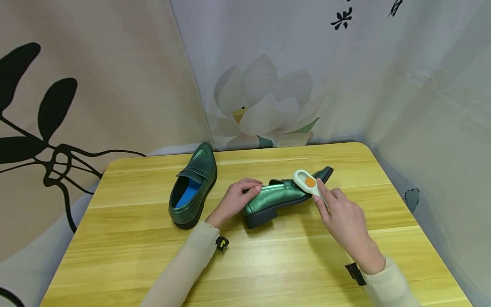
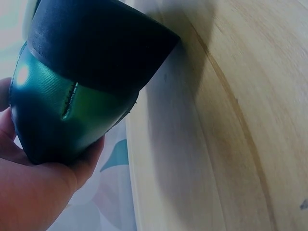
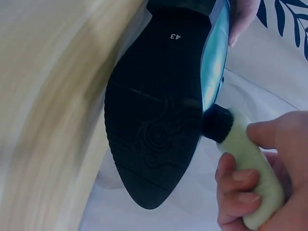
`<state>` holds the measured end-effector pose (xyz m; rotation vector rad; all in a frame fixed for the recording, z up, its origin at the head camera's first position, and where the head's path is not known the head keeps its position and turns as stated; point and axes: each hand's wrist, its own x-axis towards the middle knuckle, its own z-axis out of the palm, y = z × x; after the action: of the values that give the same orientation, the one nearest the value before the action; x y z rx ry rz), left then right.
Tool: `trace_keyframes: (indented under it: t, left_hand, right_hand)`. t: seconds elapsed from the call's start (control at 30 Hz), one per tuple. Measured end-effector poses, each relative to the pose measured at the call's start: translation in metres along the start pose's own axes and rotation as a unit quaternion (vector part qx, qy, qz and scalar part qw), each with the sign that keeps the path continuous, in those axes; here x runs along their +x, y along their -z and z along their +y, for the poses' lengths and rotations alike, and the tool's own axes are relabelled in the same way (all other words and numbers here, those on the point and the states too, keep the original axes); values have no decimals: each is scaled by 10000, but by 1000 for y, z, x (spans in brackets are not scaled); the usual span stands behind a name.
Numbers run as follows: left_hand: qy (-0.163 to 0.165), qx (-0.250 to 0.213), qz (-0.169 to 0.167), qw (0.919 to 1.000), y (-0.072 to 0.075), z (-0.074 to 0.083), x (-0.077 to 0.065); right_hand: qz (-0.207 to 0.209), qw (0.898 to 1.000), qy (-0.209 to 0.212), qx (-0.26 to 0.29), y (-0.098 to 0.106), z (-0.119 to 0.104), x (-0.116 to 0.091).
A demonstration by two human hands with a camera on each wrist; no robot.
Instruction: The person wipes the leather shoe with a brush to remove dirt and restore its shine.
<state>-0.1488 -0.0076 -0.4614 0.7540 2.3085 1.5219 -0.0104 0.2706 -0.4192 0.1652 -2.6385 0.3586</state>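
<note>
A shiny green loafer (image 1: 276,197) with a black sole is held tilted on its side above the table, toe to the right. My left hand (image 1: 238,200) grips it at the heel; the left wrist view shows fingers and thumb around the heel's back (image 2: 53,120). In my right hand (image 1: 343,217) is a pale shoe brush (image 1: 305,181) with an orange spot, gripped by its handle. Dark bristles (image 3: 217,122) touch the loafer's side near the sole (image 3: 154,115) in the right wrist view. That sole faces the right wrist camera, marked 43.
The matching green loafer (image 1: 194,185), with a blue insole, stands upright on the table's left, toe toward the back. The wooden table (image 1: 268,264) lies under both hands. A printed curtain (image 1: 264,64) hangs behind its back edge.
</note>
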Motion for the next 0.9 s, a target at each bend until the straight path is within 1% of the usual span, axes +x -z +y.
trace_keyframes:
  t: [0.13, 0.37, 0.43, 0.57, 0.67, 0.73, 0.8, 0.9]
  left_hand:
    - [36, -59, 50, 10000, 0, -2, 0]
    - [44, -67, 96, 9999, 0, -4, 2]
    - [54, -84, 143, 9998, -1, -4, 2]
    - [7, -145, 290, 9995, -4, -4, 3]
    - [-16, -347, 440, 9984, -6, -4, 5]
    - [19, -572, 578, 9967, -6, -6, 7]
    - [40, -792, 709, 9943, -5, -7, 9]
    - [135, -992, 839, 9914, -1, -5, 15]
  right_hand:
    - [1, 9998, 108, 155, -4, -3, -2]
    - [143, 9980, 500, 347, -15, -7, -2]
    - [133, 9969, 640, 442, -19, -9, -2]
    - [-28, 9936, 932, 635, -25, -13, 1]
    - [-59, 9923, 1015, 704, -29, -11, 5]
    - [-4, 9926, 1003, 687, -31, -8, 9]
    - [43, 9933, 952, 656, -33, -4, 14]
    - [121, 9941, 891, 615, -36, 4, 21]
